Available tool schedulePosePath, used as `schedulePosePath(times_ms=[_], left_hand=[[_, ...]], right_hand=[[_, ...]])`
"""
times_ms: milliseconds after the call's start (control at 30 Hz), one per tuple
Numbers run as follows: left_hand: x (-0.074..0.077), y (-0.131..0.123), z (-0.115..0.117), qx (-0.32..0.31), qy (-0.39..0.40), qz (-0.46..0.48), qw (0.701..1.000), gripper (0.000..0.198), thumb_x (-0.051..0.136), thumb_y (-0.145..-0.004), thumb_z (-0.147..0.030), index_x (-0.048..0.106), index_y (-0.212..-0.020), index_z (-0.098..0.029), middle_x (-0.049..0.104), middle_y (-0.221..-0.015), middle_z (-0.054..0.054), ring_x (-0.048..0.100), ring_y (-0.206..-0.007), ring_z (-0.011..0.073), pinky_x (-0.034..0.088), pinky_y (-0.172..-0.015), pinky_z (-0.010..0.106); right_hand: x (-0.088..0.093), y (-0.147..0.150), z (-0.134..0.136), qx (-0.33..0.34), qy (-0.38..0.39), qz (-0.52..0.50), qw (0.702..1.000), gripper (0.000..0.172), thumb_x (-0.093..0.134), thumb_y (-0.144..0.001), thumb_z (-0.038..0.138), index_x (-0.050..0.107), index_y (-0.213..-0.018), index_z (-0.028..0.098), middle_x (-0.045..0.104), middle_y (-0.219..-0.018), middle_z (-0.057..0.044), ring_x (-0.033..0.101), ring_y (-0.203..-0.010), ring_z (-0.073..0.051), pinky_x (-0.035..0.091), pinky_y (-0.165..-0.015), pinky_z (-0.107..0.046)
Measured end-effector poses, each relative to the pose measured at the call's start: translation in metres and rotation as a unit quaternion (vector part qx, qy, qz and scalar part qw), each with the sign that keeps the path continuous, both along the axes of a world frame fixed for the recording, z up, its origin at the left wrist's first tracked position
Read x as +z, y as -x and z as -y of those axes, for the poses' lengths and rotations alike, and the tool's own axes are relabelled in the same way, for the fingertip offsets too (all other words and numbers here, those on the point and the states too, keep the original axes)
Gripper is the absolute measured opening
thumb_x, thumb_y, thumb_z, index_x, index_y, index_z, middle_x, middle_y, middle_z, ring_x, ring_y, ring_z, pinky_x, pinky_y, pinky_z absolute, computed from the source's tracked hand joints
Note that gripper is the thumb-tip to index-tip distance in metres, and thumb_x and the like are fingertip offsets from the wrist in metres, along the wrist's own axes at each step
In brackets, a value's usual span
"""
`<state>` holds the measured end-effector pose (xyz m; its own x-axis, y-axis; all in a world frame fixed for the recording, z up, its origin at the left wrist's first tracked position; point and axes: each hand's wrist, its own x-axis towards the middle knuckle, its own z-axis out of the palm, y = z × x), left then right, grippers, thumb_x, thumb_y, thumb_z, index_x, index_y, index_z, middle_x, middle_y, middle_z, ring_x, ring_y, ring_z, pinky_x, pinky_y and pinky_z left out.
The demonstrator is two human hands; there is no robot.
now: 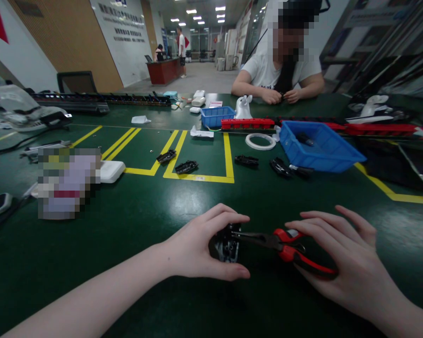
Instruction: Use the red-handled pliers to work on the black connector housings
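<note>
My left hand is closed around a small black plastic part, thumb below it and fingers over its top. In my right hand are needle-nose pliers with red and black handles. Their narrow jaws point left and reach the right edge of the black part; whether they pinch anything is too small to tell. Further up the table lie similar black parts, among them one on the yellow tape, another beside it, and a third to the right.
A large blue bin and a smaller blue bin stand beyond the parts. Near them lie a tape roll and a red rail. A white box is at left. Across the table sits a person, hands together.
</note>
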<state>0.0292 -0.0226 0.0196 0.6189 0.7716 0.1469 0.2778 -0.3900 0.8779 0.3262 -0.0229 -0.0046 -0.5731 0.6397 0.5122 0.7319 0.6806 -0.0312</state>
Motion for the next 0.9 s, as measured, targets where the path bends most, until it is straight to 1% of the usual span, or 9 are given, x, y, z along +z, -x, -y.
schedulePosePath(times_ms=[267, 467, 567, 700, 767, 900], left_hand=[[-0.006, 0.000, 0.002, -0.002, -0.065, -0.022, 0.998, 0.070, 0.080, -0.074, -0.037, 0.050, -0.135, -0.021, 0.052, -0.131, 0.010, 0.056, -0.116, 0.0263, 0.049, -0.101, 0.042], [-0.010, -0.001, 0.001, -0.002, -0.103, -0.037, 0.994, 0.068, 0.077, -0.076, -0.041, 0.049, -0.135, -0.023, 0.052, -0.131, 0.010, 0.056, -0.116, 0.0262, 0.051, -0.099, 0.042], [-0.008, 0.000, 0.001, -0.001, -0.096, -0.026, 0.995, 0.068, 0.078, -0.074, -0.042, 0.051, -0.133, -0.022, 0.054, -0.129, 0.010, 0.057, -0.114, 0.0259, 0.051, -0.098, 0.041], [-0.006, 0.000, 0.000, -0.007, -0.049, -0.002, 0.999, 0.063, 0.079, -0.073, -0.042, 0.057, -0.128, -0.021, 0.060, -0.120, 0.009, 0.061, -0.106, 0.0249, 0.051, -0.094, 0.039], [-0.007, 0.001, -0.001, -0.009, -0.036, 0.005, 0.999, 0.061, 0.078, -0.073, -0.044, 0.058, -0.126, -0.020, 0.061, -0.117, 0.009, 0.061, -0.103, 0.0243, 0.051, -0.092, 0.038], [-0.011, 0.002, -0.004, -0.018, -0.037, 0.003, 0.999, 0.063, 0.078, -0.071, -0.047, 0.060, -0.125, -0.020, 0.062, -0.113, 0.008, 0.062, -0.098, 0.0236, 0.052, -0.086, 0.036]], right_hand=[[-0.001, -0.003, -0.002, 0.023, -0.016, 0.030, 0.999, 0.040, 0.063, -0.076, 0.030, 0.056, -0.115, 0.023, 0.070, -0.099, -0.007, 0.064, -0.099, -0.032, 0.030, -0.104, -0.058], [0.000, 0.001, 0.000, 0.007, 0.013, -0.006, 1.000, 0.036, 0.061, -0.077, 0.030, 0.057, -0.113, 0.026, 0.070, -0.102, -0.006, 0.063, -0.102, -0.032, 0.031, -0.105, -0.059], [-0.001, 0.001, 0.000, 0.008, 0.014, -0.008, 1.000, 0.036, 0.060, -0.078, 0.029, 0.057, -0.113, 0.026, 0.070, -0.101, -0.006, 0.063, -0.102, -0.032, 0.031, -0.105, -0.059], [-0.001, 0.000, -0.001, 0.016, 0.009, 0.001, 1.000, 0.038, 0.061, -0.076, 0.028, 0.058, -0.113, 0.026, 0.070, -0.101, -0.005, 0.064, -0.102, -0.032, 0.032, -0.104, -0.057], [-0.001, 0.000, -0.001, 0.015, 0.006, 0.001, 1.000, 0.038, 0.060, -0.075, 0.028, 0.058, -0.113, 0.026, 0.070, -0.101, -0.006, 0.064, -0.102, -0.032, 0.032, -0.104, -0.057], [-0.001, 0.002, 0.001, 0.012, 0.013, -0.003, 1.000, 0.037, 0.058, -0.077, 0.026, 0.058, -0.114, 0.025, 0.069, -0.102, -0.006, 0.063, -0.103, -0.031, 0.031, -0.105, -0.057]])
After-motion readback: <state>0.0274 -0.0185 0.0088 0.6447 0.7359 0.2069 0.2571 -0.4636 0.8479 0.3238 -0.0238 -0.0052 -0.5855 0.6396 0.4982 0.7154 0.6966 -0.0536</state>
